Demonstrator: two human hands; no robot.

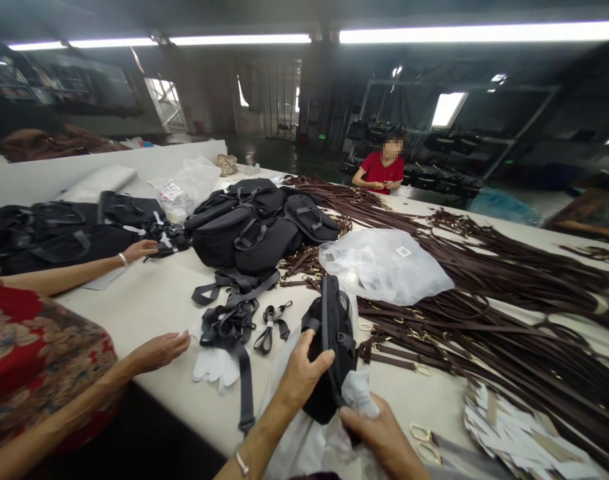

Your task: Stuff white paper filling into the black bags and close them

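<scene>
- From my remote view, a long white worktable (pixel 149 300) fills the frame. Dark brown leather straps (pixel 489 327) cover its right side, and a heap of black bags (pixel 249 233) lies at centre.
- A co-worker's hand (pixel 159 352) rests open at far left, well apart from the hands I am tracking.
- A black nylon bag (pixel 332 333) is held up off the table at bottom centre. Its long axis runs roughly upright in the view, away from the wearer.
- The left hand (pixel 302 370) is the nearer hand: it grips the bag's left edge, thumb on the front face.
- The right hand (pixel 382 437) lies below and to the right of the bag, against white tissue (pixel 357 393) at the bag's lower end. I cannot tell whether it is closed on the tissue.
- A metal bangle (pixel 242 462) circles the left wrist.
</scene>
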